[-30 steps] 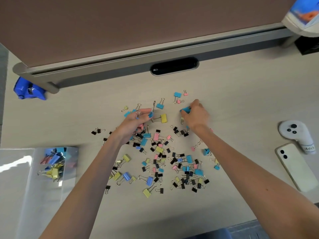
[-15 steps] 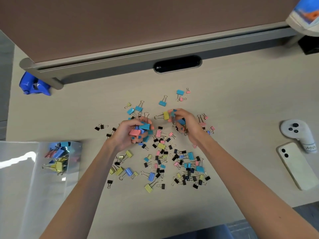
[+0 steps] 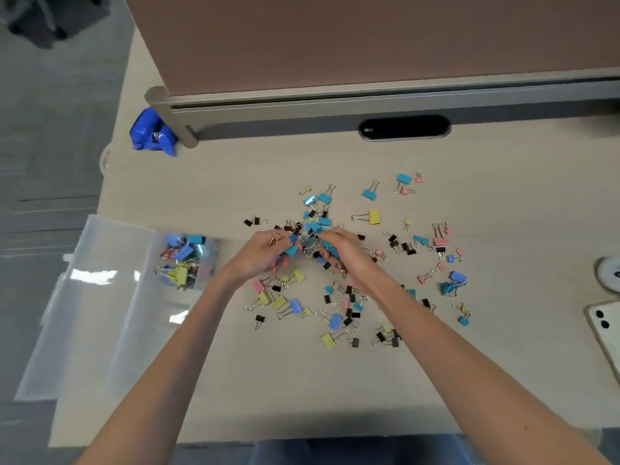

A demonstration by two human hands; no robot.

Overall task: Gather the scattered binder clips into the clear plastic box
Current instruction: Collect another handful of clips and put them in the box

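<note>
Several binder clips point(image 3: 369, 216) in blue, yellow, pink and black lie scattered over the middle of the desk. My left hand point(image 3: 258, 255) and my right hand point(image 3: 345, 250) are cupped together over the pile, both closed on a bunch of clips, mostly blue ones. The clear plastic box point(image 3: 161, 290) stands at the left edge of the desk with its lid laid open to the left. Several clips lie in its far end.
A blue tape dispenser point(image 3: 151, 134) sits by the partition post at the back left. A white phone point(image 3: 607, 330) and a white controller point(image 3: 610, 273) lie at the right edge. A brown partition with a cable slot point(image 3: 404, 127) closes the back.
My hands have come together at the pile's centre with more clips in them. The view has swung left, so the box shows more fully.
</note>
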